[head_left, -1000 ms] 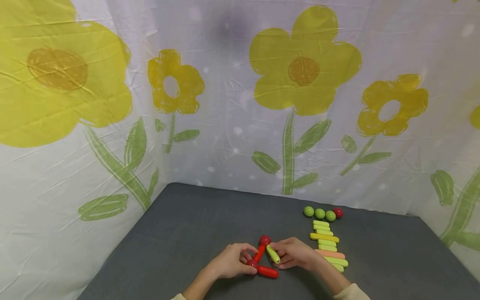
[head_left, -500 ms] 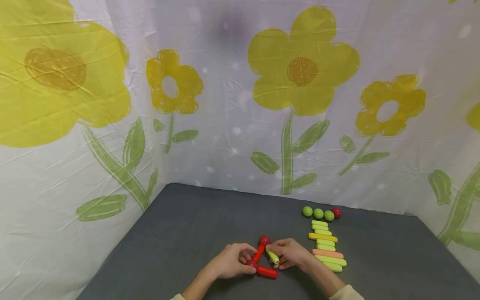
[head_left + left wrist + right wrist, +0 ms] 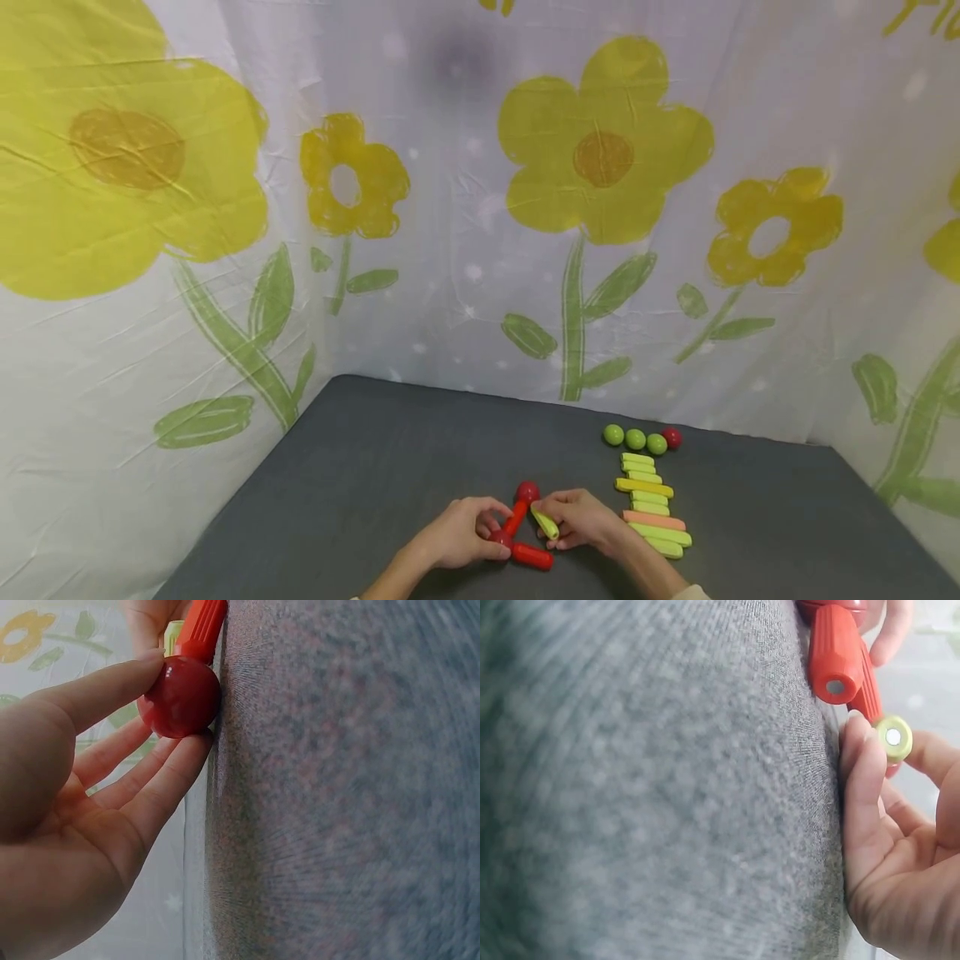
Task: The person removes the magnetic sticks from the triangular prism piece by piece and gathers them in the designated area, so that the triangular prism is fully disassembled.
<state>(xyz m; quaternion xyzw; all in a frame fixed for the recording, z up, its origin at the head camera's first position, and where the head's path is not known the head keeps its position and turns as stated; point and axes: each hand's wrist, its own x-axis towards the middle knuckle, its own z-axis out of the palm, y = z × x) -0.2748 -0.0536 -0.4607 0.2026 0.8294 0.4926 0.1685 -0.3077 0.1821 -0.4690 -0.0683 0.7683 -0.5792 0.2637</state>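
Observation:
My left hand (image 3: 461, 533) holds a glossy red ball (image 3: 184, 697) between thumb and fingers, low on the dark table. From that ball a red ribbed rod (image 3: 516, 518) runs back to a second red ball (image 3: 528, 492). Another red rod (image 3: 532, 557) leads off to the right from the held ball; a silvery disc shows in its end in the right wrist view. My right hand (image 3: 581, 523) pinches a yellow-green rod (image 3: 894, 739), whose far end lies close to the second ball. Whether the two touch, I cannot tell.
Right of my right hand lies a column of rods (image 3: 654, 520), mostly yellow-green, with one yellow and one salmon-coloured. Behind it sit several green balls (image 3: 635, 439) and a red ball (image 3: 672, 437). A flower-printed cloth (image 3: 450, 333) hangs around the dark table (image 3: 360, 467).
The head view has tilted up a little, so everything sits lower in it. My right hand has shifted slightly left with the yellow-green rod; my left hand keeps its hold on the ball.

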